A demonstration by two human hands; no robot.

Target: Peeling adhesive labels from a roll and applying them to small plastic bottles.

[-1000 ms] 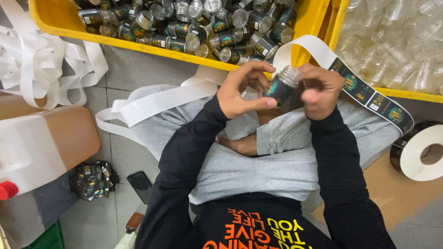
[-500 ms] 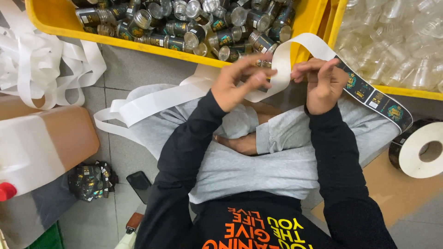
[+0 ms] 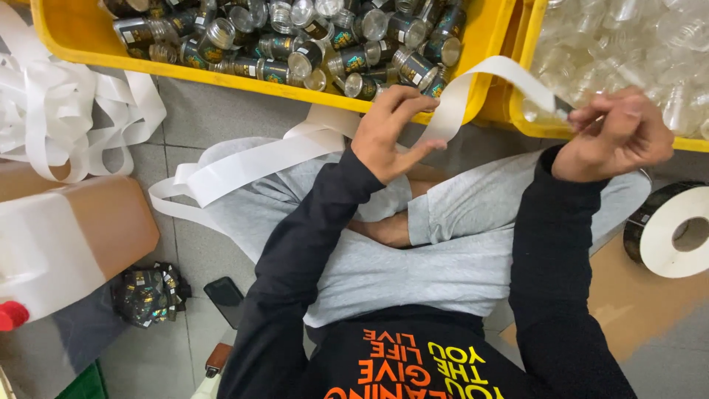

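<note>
— left hand (image 3: pixel 388 133)?
— fingers loosely spread, touching the white strip (image 3: pixel 473 85) in front of the yellow bin (image 3: pixel 74 33) of labelled jars (image 3: pixel 295 63).
— right hand (image 3: pixel 617 133)?
— pinched shut on the strip's far end, by the bin of clear jars (image 3: pixel 628 44). strip arches between both hands, above the lap.

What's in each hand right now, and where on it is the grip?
Both hands are on the white label backing strip: the right hand pinches it near a dark label, and the left hand has its fingers against the strip lower down.
</note>
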